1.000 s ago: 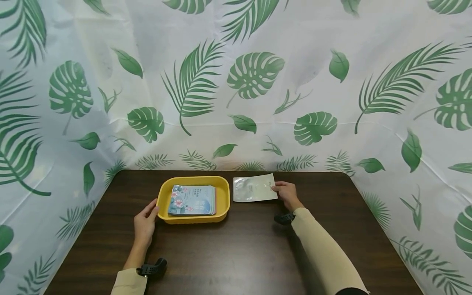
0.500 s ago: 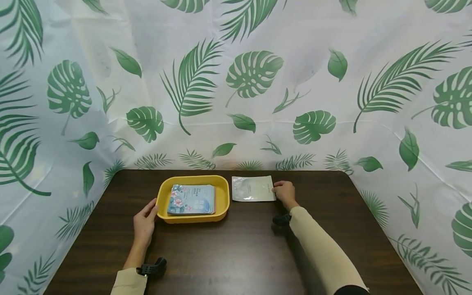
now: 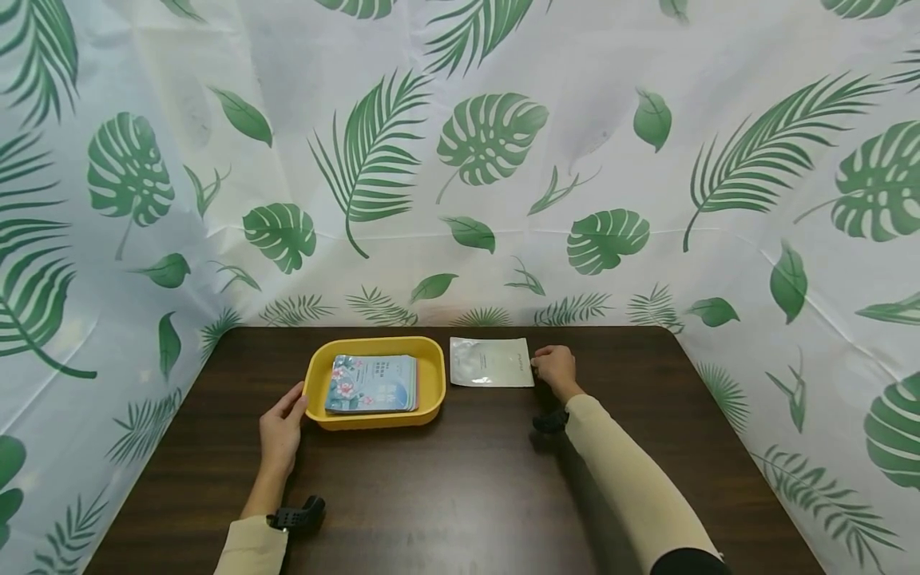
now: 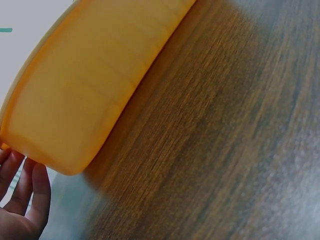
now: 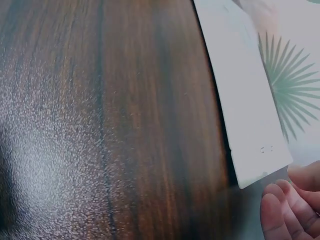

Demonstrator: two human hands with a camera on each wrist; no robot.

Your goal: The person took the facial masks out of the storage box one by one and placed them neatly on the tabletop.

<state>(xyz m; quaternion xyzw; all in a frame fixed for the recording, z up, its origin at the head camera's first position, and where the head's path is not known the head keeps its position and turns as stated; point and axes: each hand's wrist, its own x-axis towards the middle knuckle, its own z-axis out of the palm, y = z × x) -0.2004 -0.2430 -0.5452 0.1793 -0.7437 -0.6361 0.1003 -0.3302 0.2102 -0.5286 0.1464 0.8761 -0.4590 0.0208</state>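
A yellow plastic tray (image 3: 431, 375) stands on the dark wooden table. Inside it lies a stack of blue flowered flat packets (image 3: 371, 383), resembling sheet-mask sachets. My left hand (image 3: 280, 431) is at the tray's left end, its fingertips touching the outside below the rim. The left wrist view shows these fingers (image 4: 40, 187) against the tray's corner. To the right of the tray a pale, silvery-green sachet (image 3: 492, 362) lies flat. My right hand (image 3: 557, 370) is at its right edge, fingers loosely bent. In the right wrist view the fingertips (image 5: 272, 205) are beside the sachet's corner, not around it.
The brown tabletop (image 3: 446, 487) spreads in front of the tray and sachet. Its far edge meets a white hanging cloth (image 3: 402, 48) printed with green leaves. A black band with a camera (image 3: 298, 515) is on the left wrist, and another (image 3: 551, 421) is on the right.
The sachet, a little tilted and held at its right edge a second ago, now lies straight and flat. My right fingers have come off it to its edge. The left hand and tray stay put.
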